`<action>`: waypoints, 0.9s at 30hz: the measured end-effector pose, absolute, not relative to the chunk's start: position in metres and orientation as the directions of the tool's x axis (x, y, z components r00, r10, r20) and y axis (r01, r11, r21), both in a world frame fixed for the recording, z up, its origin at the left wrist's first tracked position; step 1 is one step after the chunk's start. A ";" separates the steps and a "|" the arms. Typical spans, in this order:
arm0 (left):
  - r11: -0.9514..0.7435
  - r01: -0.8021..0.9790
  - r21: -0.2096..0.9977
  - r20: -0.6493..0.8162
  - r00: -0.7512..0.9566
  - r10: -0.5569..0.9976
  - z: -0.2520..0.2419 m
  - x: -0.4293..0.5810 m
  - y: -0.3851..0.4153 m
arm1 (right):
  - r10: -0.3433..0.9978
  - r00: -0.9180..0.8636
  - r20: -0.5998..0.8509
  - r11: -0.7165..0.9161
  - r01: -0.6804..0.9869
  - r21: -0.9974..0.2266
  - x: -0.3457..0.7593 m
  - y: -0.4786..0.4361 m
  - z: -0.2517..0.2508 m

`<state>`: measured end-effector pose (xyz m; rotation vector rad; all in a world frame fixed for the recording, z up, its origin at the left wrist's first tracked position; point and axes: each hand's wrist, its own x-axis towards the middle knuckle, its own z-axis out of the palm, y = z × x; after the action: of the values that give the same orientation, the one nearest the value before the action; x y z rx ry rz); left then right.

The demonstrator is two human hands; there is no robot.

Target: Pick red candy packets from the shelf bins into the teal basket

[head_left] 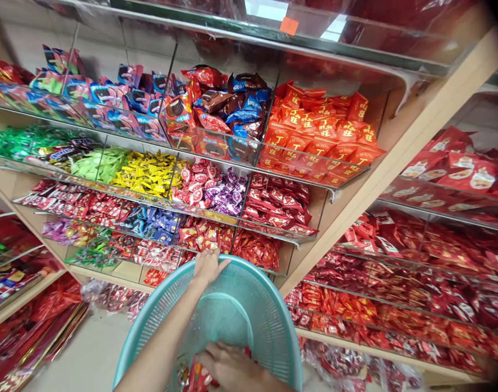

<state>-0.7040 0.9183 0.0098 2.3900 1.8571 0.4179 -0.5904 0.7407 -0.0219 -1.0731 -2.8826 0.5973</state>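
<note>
Your left forearm (pixel 163 337) crossed the lower left of the frame, and your left hand (pixel 207 267) was hooked over the far rim of the basket (pixel 273 307), thumb out to the right along it. That green basket filled the bottom centre. Your right hand (pixel 228 365) was down inside it, at the bottom edge, over some red packs (pixel 200 377) — you could not tell whether the fingers had closed on them.

Just beyond the rim, shelves (pixel 216 211) of sweets rose across the middle and left. Yellow sweets (pixel 148 171) lay left of centre, with pale green sweets (pixel 99 161) beside them on the left and purple sweets (pixel 226 190) to the right. Above centre sat orange packs (pixel 322 130). A wooden panel (pixel 389 158) slanted towards the upper right — past it, more shelves held red bags (pixel 469 169). An orange tag (pixel 289 25) marked the top edge, and pale floor (pixel 105 337) showed at lower left.
</note>
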 end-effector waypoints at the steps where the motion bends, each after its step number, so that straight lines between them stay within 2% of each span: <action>1: -0.262 0.937 0.232 0.165 0.228 0.960 0.010 -0.704 0.918 | 0.627 -0.772 -0.103 0.705 0.619 -0.345 -0.592 0.739 -0.027; 4: -0.266 0.934 0.239 0.169 0.230 0.958 0.010 -0.704 0.918 | 0.614 -0.785 -0.081 0.726 0.602 -0.333 -0.593 0.737 -0.034; 9: -0.245 0.935 0.256 0.133 0.217 0.967 0.011 -0.704 0.918 | 0.606 -0.783 -0.139 0.716 0.613 -0.335 -0.591 0.737 -0.033; 13: -0.243 0.936 0.256 0.141 0.213 0.967 0.010 -0.704 0.918 | 0.607 -0.780 -0.151 0.677 0.607 -0.416 -0.586 0.735 -0.025; 19: -0.258 0.932 0.256 0.160 0.222 0.962 0.009 -0.705 0.918 | 0.687 -0.710 -0.158 0.555 0.652 -0.516 -0.583 0.755 0.004; 22: -0.258 0.932 0.253 0.168 0.220 0.961 0.011 -0.705 0.917 | 0.728 -0.671 -0.140 0.535 0.684 -0.496 -0.593 0.779 0.001; 27: -0.263 0.931 0.254 0.165 0.226 0.960 0.012 -0.705 0.916 | 0.707 -0.671 -0.225 0.562 0.725 -0.398 -0.612 0.806 -0.030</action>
<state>-0.7054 0.9162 0.0123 2.3785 1.8417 0.4400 -0.6123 0.8056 -0.0303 -1.2898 -2.8110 0.7458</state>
